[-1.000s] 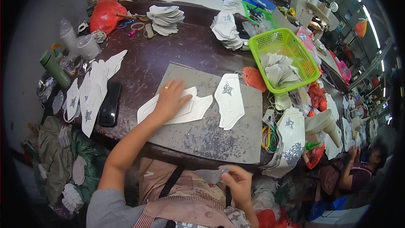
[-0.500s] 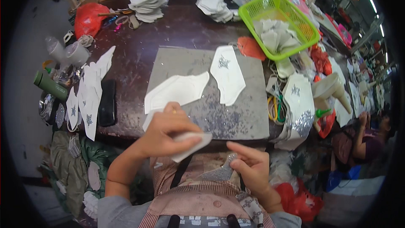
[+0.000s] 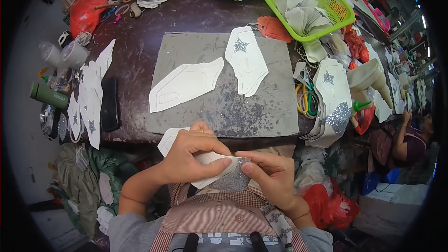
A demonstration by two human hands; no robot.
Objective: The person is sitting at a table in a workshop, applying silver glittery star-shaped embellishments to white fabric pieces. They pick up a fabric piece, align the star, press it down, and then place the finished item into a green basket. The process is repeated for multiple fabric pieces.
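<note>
My left hand (image 3: pixel 186 156) is closed on a white shoe-upper piece (image 3: pixel 205 183), thumb on top and fingers beneath. A white end (image 3: pixel 171 140) sticks out beyond that hand; whether it belongs to the same piece I cannot tell. Between thumb and fingers, my right hand (image 3: pixel 274 175) pinches a silver glitter piece (image 3: pixel 232 182), its edge against the white one. On the grey board (image 3: pixel 186 46) ahead lie a plain white upper piece (image 3: pixel 186 84) and a small stack of white pieces with a silver star (image 3: pixel 247 60).
A green basket (image 3: pixel 322 30) holding whitish pieces stands at the far right. Below it are scissors (image 3: pixel 305 100) and a stack of glitter-toed uppers (image 3: pixel 332 107). At left lie a black phone (image 3: pixel 110 105), more white pieces (image 3: pixel 91 98) and a green bottle (image 3: pixel 49 95). Another person (image 3: pixel 406 140) sits at right.
My two hands have come together, bringing the glitter piece up against the white piece. The view has shifted so the table things sit higher in the picture.
</note>
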